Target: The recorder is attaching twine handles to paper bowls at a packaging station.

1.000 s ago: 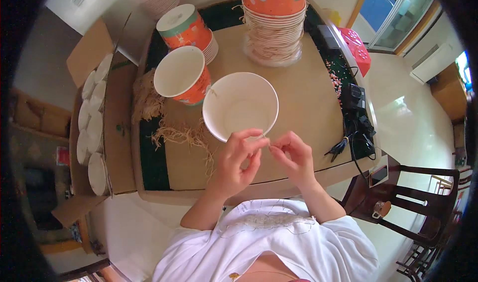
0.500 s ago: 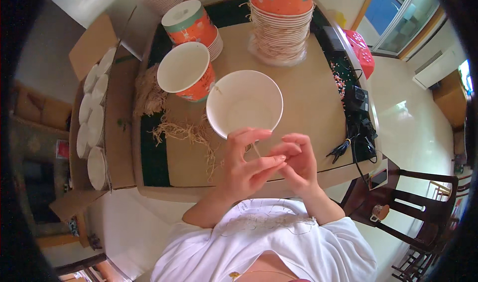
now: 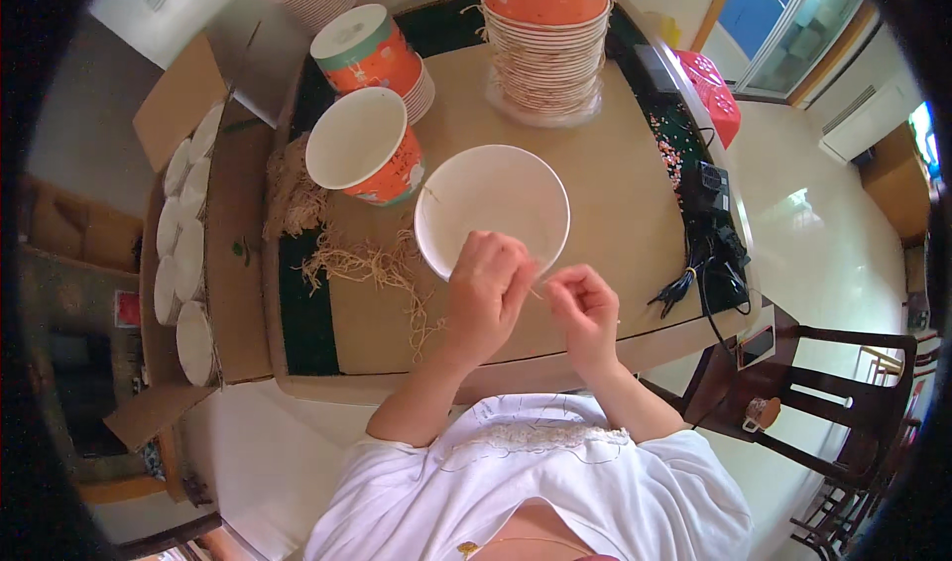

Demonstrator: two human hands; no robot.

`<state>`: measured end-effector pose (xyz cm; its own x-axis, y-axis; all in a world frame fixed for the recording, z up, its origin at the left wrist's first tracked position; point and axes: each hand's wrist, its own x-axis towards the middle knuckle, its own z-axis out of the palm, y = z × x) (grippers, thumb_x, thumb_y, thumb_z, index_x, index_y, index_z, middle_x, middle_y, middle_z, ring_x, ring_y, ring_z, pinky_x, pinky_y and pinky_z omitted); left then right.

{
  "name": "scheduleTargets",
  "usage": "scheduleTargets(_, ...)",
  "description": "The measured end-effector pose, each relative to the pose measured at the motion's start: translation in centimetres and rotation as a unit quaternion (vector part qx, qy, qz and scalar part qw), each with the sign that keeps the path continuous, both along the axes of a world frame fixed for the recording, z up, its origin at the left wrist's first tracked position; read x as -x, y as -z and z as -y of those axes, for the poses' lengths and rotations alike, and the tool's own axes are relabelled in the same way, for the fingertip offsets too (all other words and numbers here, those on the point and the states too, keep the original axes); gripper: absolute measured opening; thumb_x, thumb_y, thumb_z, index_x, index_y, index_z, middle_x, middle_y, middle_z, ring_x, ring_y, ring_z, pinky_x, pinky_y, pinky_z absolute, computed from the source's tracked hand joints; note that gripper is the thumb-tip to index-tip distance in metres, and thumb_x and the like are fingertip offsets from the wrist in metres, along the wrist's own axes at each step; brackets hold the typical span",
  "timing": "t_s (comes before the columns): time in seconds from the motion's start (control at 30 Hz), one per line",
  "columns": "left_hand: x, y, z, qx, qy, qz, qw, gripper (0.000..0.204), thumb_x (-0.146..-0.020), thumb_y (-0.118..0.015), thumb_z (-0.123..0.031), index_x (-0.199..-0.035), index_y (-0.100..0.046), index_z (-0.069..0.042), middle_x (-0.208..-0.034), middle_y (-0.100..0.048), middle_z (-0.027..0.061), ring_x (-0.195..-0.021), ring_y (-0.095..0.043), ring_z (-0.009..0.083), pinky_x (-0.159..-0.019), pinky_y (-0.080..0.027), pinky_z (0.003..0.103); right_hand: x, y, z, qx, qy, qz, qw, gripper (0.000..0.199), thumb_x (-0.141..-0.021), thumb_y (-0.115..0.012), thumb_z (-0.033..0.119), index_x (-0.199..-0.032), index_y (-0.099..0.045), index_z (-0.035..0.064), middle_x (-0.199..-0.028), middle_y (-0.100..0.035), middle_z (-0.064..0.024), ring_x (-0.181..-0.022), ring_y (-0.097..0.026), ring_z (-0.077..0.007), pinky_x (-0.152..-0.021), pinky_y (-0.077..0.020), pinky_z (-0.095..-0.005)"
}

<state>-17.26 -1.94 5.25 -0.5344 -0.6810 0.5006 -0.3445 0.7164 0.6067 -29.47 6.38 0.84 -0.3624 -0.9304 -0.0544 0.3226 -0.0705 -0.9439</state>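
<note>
My left hand (image 3: 486, 288) is closed in a pinch over the near rim of a white paper bucket (image 3: 491, 204). Just to its right, my right hand (image 3: 587, 308) is pinched too, with a thin piece of string (image 3: 538, 290) stretched between the two. Whether the string is knotted is too small to make out. The bucket's open mouth faces up, and a bit of string lies at its left rim. Beside it on the left stands an orange printed paper bucket (image 3: 387, 169). Loose tan strings (image 3: 367, 261) lie in a tangle on the table near my left forearm.
A tall stack of orange buckets (image 3: 545, 51) stands at the back, and an upturned one (image 3: 367, 51) at back left. An open cardboard box (image 3: 238, 264) of white-rimmed buckets is on the left. Black cables and adapters (image 3: 709, 254) line the right edge, beyond it a chair (image 3: 833, 402).
My hands have drawn slightly apart, with the string now stretched between them. The left fingers have curled in, and the left hand has turned its back upward.
</note>
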Motion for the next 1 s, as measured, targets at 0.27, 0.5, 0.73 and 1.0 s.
scheduleTargets(0.27,2.3,-0.2,0.5,-0.032,0.011,0.113,0.993,0.019,-0.080,-0.066,-0.009,-0.098,-0.060,-0.002,-0.093,-0.062,0.0128,-0.087,-0.063,0.0300,-0.075,-0.050,0.036,1.5,2.7,2.7,0.080,0.121,0.016,0.989,0.002,-0.088,-0.059,0.001,-0.089,-0.059,-0.0005,-0.097,-0.055,-0.0045,-0.089,-0.055,-0.0099,-0.080,-0.0444,-0.0220)
scheduleTargets(0.5,1.5,-1.1,2.6,-0.281,-0.002,0.047,0.959,0.025,-0.080,-0.059,-0.002,-0.105,-0.064,-0.003,-0.090,-0.067,0.0140,-0.074,-0.067,0.0215,-0.064,-0.052,0.031,1.8,1.4,4.3,0.106,0.099,-0.120,0.982,0.002,-0.086,-0.060,-0.001,-0.088,-0.060,-0.0026,-0.104,-0.055,-0.0083,-0.092,-0.057,-0.0119,-0.079,-0.0492,-0.0248)
scheduleTargets(0.73,1.2,-1.4,2.9,-0.265,0.049,0.023,0.963,0.027,-0.080,-0.060,-0.002,-0.107,-0.061,0.000,-0.093,-0.064,0.0141,-0.077,-0.066,0.0219,-0.068,-0.053,0.031,1.6,0.5,5.0,0.087,0.102,-0.103,0.986,0.007,-0.081,-0.066,0.000,-0.085,-0.061,-0.0031,-0.100,-0.057,-0.0101,-0.089,-0.060,-0.0137,-0.080,-0.0517,-0.0263)
scheduleTargets(1.0,1.1,-1.4,2.8,-0.286,0.071,0.059,0.954,0.026,-0.082,-0.057,0.004,-0.107,-0.059,0.002,-0.099,-0.062,0.0069,-0.088,-0.062,0.0125,-0.071,-0.054,0.026,2.3,0.2,4.5,0.070,0.076,-0.139,0.985,0.007,-0.081,-0.065,0.001,-0.084,-0.061,-0.0025,-0.099,-0.057,-0.0098,-0.090,-0.060,-0.0149,-0.083,-0.0514,-0.0281)
